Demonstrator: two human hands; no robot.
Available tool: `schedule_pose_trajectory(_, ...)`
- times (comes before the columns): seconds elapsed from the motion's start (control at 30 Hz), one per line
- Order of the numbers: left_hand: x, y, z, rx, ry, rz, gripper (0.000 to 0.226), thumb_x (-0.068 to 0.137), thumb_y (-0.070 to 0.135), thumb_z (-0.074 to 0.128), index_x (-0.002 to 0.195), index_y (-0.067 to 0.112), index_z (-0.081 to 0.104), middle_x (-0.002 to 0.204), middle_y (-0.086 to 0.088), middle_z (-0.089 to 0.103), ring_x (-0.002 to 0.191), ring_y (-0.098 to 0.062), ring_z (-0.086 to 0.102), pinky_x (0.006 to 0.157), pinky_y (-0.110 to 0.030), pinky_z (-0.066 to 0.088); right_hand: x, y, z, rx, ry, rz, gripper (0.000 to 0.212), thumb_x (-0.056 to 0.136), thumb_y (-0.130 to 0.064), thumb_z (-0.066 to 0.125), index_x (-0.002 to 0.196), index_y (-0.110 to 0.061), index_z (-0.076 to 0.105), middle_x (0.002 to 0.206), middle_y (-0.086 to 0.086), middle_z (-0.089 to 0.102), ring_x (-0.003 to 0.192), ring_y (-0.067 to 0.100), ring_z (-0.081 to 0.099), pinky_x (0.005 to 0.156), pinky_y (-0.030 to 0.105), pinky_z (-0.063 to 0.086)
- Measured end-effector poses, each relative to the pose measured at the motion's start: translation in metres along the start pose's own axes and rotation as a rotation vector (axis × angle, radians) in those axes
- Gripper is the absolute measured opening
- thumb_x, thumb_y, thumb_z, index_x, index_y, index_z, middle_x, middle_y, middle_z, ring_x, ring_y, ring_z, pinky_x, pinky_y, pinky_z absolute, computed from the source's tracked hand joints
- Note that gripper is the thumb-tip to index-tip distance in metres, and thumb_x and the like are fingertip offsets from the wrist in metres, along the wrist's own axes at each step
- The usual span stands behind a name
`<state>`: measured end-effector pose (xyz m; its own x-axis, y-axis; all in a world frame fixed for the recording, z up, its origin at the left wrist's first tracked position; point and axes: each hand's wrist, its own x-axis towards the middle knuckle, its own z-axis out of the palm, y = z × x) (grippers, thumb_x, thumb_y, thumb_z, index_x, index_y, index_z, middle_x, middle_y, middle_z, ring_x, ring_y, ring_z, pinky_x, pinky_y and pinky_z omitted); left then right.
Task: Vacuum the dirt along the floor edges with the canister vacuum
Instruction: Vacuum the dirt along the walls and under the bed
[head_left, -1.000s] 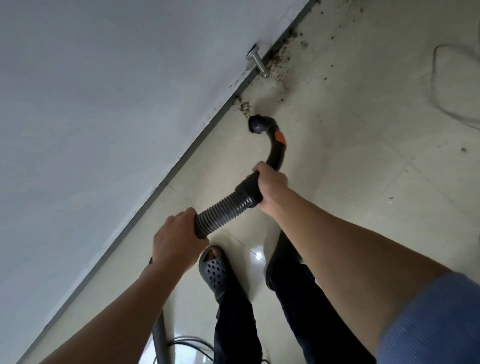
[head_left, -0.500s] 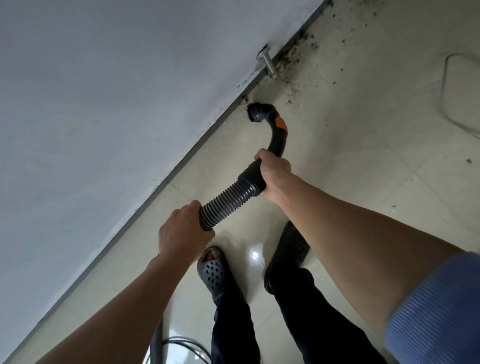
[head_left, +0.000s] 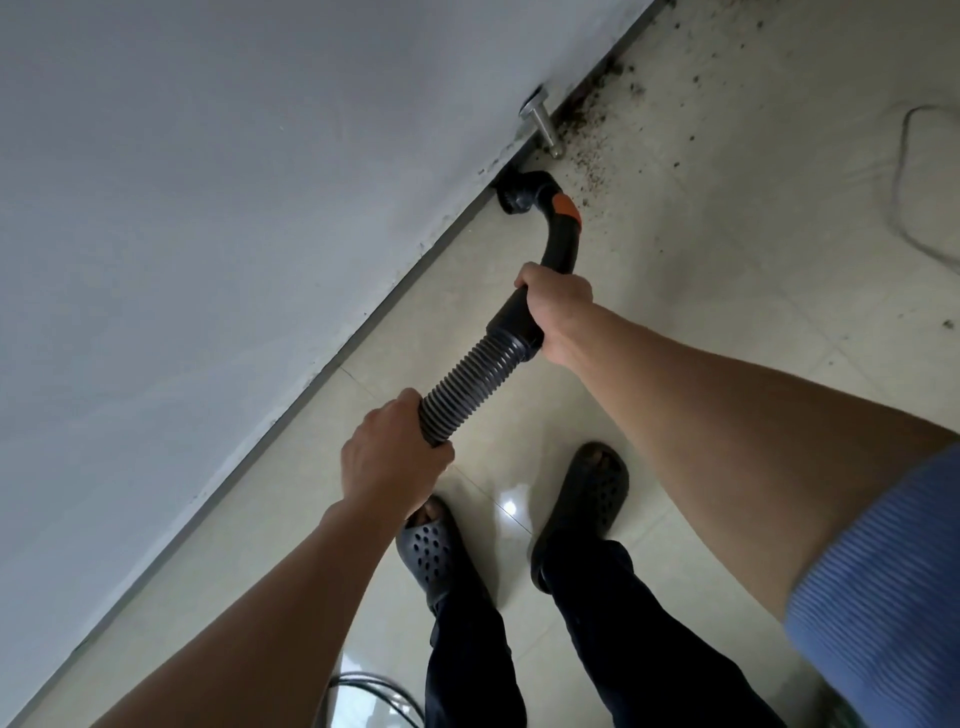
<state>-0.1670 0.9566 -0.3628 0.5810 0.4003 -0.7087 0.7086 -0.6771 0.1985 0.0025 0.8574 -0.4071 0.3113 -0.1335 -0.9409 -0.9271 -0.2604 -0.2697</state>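
No readable text, labels, brands, numbers or signs anywhere in the frame.

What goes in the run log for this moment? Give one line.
left hand grips ribbed hose | right hand grips black handle | nozzle at wall edge | dirt left by door stopper
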Motion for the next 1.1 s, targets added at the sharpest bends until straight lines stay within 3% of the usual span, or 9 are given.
schedule_pose_trajectory(0.23, -0.038, -0.052, 0.002, 0.1, -0.072, -0.025, 0.019, 0.076, 0.03, 0.064, 0.085, 0.023, 0.048, 0.074, 0.008, 0.055, 0.07, -0.013, 0.056, 0.062, -0.032, 0.049, -0.025, 0.065, 0.031, -0.021, -0.062, 0.08, 0.042, 0.086, -0.022, 0.064, 0.122, -0.008, 0.046, 0.101, 0.013, 0.063, 0.088, 0.032, 0.067, 0.082, 0.049, 0.059)
schedule_pose_trajectory(0.43, -0.063, -0.064, 0.009, 0.219, -0.16, 0.039, 0.019, 0.075, 0.029, 0.062, 0.086, 0.027, 0.047, 0.077, 0.009, 0.054, 0.074, -0.012, 0.053, 0.062, -0.028, 0.046, -0.038, 0.104, 0.022, 0.003, -0.105, 0.161, 0.04, 0.081, -0.021, 0.065, 0.117, -0.006, 0.053, 0.106, 0.015, 0.068, 0.092, 0.033, 0.068, 0.075, 0.045, 0.059)
schedule_pose_trajectory(0.63, -0.037, 0.011, 0.028, 0.186, -0.169, 0.177, 0.02, 0.076, 0.033, 0.063, 0.089, 0.025, 0.05, 0.078, 0.01, 0.055, 0.076, -0.013, 0.053, 0.06, -0.028, 0.041, -0.013, 0.083, -0.074, 0.215, 0.123, 0.204, 0.042, 0.082, -0.019, 0.068, 0.119, -0.003, 0.054, 0.106, 0.018, 0.067, 0.089, 0.034, 0.068, 0.058, 0.038, 0.057)
schedule_pose_trajectory(0.77, -0.014, 0.066, 0.029, 0.149, -0.137, 0.231, 0.02, 0.074, 0.025, 0.063, 0.091, 0.022, 0.051, 0.081, 0.006, 0.056, 0.078, -0.017, 0.053, 0.064, -0.03, 0.043, 0.004, 0.06, -0.124, 0.346, 0.21, 0.188, 0.048, 0.082, -0.015, 0.067, 0.125, -0.002, 0.053, 0.107, 0.019, 0.065, 0.09, 0.035, 0.067, 0.065, 0.043, 0.058)
schedule_pose_trajectory(1.1, -0.011, 0.059, 0.0, 0.27, -0.072, 0.101, 0.018, 0.074, 0.026, 0.062, 0.084, 0.024, 0.047, 0.073, 0.008, 0.055, 0.071, -0.016, 0.054, 0.059, -0.03, 0.038, -0.001, 0.02, -0.082, 0.224, 0.006, 0.171, 0.039, 0.083, -0.017, 0.064, 0.118, -0.005, 0.051, 0.098, 0.017, 0.064, 0.086, 0.036, 0.067, 0.075, 0.054, 0.059)
